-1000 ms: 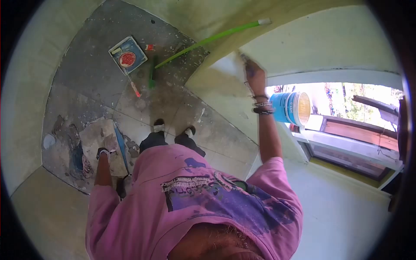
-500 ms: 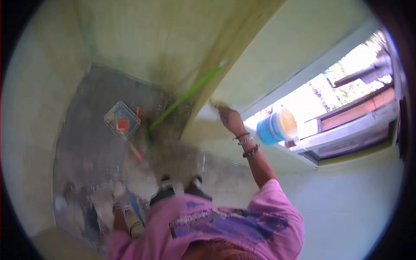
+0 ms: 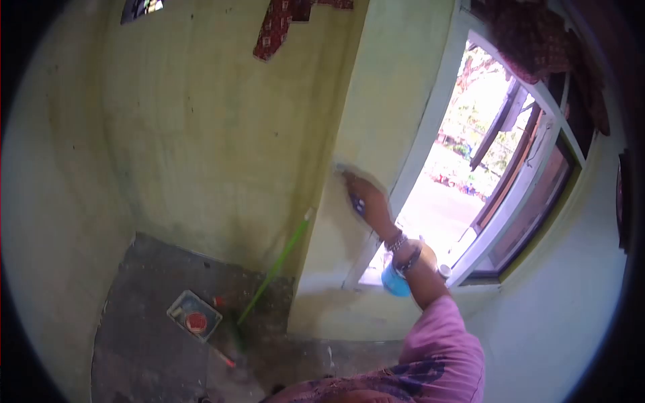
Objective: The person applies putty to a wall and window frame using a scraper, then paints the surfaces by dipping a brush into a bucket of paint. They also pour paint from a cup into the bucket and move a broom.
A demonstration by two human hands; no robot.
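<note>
My right hand (image 3: 373,207) is raised against the pale wall section (image 3: 379,107) left of the window. Its fingers are closed round a paintbrush (image 3: 358,204) with a dark blue and white handle; the bristle end is blurred and close to the wall. Partly behind my forearm, a blue paint bucket (image 3: 395,281) stands at the window sill. My left hand is out of view.
A green pole (image 3: 275,265) leans toward the wall corner. On the dark floor (image 3: 144,336) lie a tray (image 3: 176,314) with a round red item (image 3: 196,322), and a stick with an orange end (image 3: 223,356). Patterned red cloth (image 3: 272,30) hangs above. The window frame (image 3: 430,138) stands right.
The view has tilted up, bringing more wall and window into sight. My right hand still holds the paintbrush at the wall. My left hand, seen low at the left before, has left view.
</note>
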